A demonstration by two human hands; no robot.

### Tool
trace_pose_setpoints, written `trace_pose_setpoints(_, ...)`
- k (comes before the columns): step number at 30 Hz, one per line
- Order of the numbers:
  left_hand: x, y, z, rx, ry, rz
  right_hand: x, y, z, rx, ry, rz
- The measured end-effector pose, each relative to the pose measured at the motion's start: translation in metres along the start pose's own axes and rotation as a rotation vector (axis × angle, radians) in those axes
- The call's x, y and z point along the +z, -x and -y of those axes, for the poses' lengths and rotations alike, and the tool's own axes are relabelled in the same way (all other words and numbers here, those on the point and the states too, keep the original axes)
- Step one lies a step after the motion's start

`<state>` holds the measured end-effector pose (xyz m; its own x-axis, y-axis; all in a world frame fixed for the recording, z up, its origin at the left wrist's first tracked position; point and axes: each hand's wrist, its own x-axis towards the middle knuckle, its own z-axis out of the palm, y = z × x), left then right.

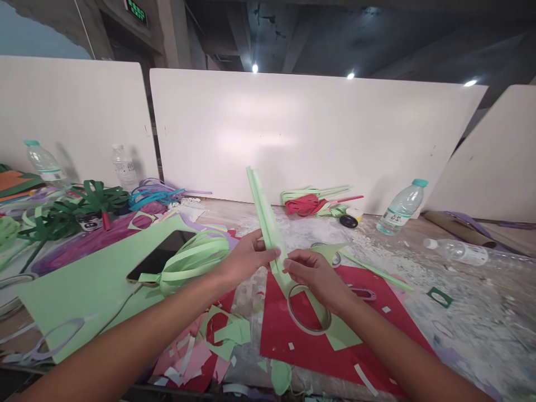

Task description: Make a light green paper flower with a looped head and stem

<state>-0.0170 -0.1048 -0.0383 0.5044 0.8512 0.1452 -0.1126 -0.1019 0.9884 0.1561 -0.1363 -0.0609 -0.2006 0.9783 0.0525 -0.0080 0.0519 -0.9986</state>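
Both my hands hold a long folded strip of light green paper (264, 212) that stands up and leans to the upper left. My left hand (247, 258) pinches it partway up, thumb and fingers closed. My right hand (315, 277) grips its lower end, fingers curled. Under my right hand a roll of tape (302, 326) lies on a red sheet (293, 346), together with a green paper offcut (341, 334).
A looped bundle of green strips (190, 262) rests by a dark phone (159, 258) on a green sheet (84, 290). Water bottles (401, 207) (456, 251) lie at right. Red and green strips (312, 204) sit by the white partition (310, 134). Paper scraps (221, 335) litter the near edge.
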Motion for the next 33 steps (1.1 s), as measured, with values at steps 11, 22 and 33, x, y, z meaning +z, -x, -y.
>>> trace_pose_setpoints(11, -0.001, 0.004, 0.007, 0.168, -0.431, -0.22, -0.001, 0.003, 0.007, -0.043, 0.053, -0.011)
trace_pose_setpoints(22, -0.001, 0.007, 0.009, 0.705, -1.018, -0.178, -0.001, 0.001, 0.0, -0.112, -0.011, -0.073)
trace_pose_setpoints(33, 0.0, 0.006, 0.01, 0.629, -0.948, -0.177, -0.003, 0.004, 0.006, -0.165, 0.161, -0.071)
